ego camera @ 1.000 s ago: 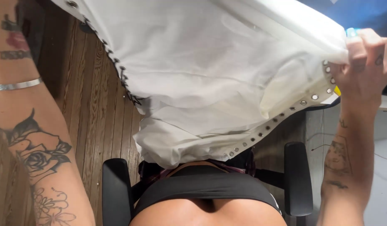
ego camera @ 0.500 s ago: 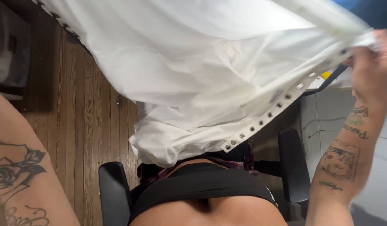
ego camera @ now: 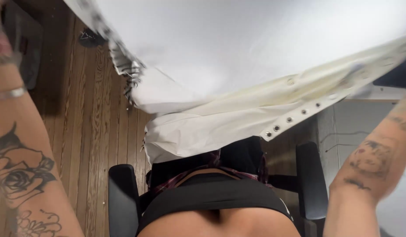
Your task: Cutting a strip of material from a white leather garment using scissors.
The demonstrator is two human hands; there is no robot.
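White sheet (ego camera: 238,57), large, with a row of metal eyelets (ego camera: 295,116) along one hem, is held spread overhead and fills the upper part of the view. Lower folds sag toward the person's lap, above the seat of a black office chair (ego camera: 124,197).

Left forearm (ego camera: 23,166), tattooed, with a thin bangle near the wrist, rises along the left edge; the left hand itself lies at or beyond the frame corner. Right forearm (ego camera: 369,175) rises at the right edge; the right hand is out of view behind the hem. Finger state for both hands: cannot tell. Judgement only: both appear to grip the cloth at its upper edge.

Handling note, as judgement: keeping the eyelet hem taut and level between the two arms would stop the middle from bunching; the sagging fold near the lap is the part likely to twist.

Surroundings: dark wooden plank floor (ego camera: 88,131) at left, small dark object (ego camera: 91,38) on it near the top. Chair armrests either side of the lap; right armrest (ego camera: 310,180) close to the right forearm. Pale desk or shelf edge (ego camera: 378,93) at right, just under the hem, which could snag the eyelets
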